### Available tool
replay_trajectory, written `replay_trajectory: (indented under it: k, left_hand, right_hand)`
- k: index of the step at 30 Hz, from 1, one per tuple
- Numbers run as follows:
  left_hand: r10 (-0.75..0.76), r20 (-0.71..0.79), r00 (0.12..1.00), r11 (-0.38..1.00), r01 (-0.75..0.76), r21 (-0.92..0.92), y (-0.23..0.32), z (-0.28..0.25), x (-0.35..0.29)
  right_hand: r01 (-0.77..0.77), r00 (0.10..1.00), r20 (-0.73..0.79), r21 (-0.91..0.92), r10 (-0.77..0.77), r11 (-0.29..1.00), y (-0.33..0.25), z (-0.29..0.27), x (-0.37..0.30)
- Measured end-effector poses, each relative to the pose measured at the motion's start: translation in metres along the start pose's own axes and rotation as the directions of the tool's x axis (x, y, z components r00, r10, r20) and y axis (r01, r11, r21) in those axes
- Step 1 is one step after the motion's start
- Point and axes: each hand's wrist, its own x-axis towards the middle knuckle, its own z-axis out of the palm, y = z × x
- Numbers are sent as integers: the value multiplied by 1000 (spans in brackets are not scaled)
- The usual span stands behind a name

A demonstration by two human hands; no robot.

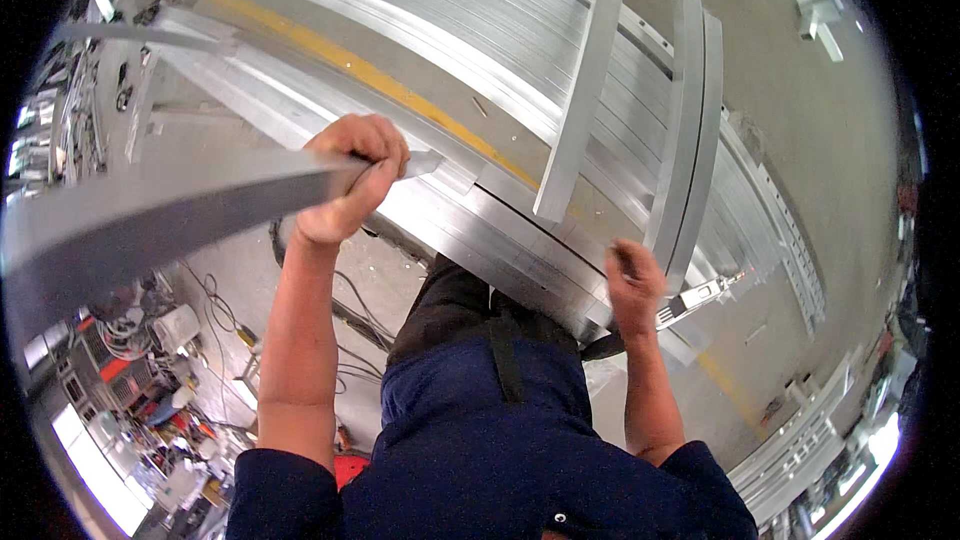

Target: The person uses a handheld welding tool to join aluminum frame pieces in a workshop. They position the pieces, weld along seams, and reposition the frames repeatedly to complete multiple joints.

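My left hand (356, 172) is closed round a long grey metal bar (180, 202), near the bar's right end. The bar stretches out to the left edge and is blurred there. Below it lie long silver metal profiles (455, 228), close in front of my legs. At the right, my right hand (636, 285) is curled and smeared a little; a dark patch shows among its fingers, too unclear to name. Just beyond that hand is a silver tool-like piece (700, 295); I cannot tell whether the hand touches it. A pair of upright profiles (686, 130) ends close by.
A broad stack of silver profiles (450, 0) lies ahead, with a single bar (585, 80) across it. A yellow stripe (390, 85) marks the floor between the stacks. Cables (215, 300) trail at the lower left beside cluttered equipment (110, 370). White slatted pieces (800, 455) lie at the lower right.
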Motion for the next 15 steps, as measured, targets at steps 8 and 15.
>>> replay_trajectory:
  k: [8,15]
  left_hand:
    - [-130,-194,972,991,123,-47,6,13,-9]
    - [-100,-257,961,994,107,13,-1,14,-12]
  right_hand:
    - [-228,797,-603,-246,35,942,53,-75,-48]
    - [-329,793,-486,165,367,930,156,-106,-128]
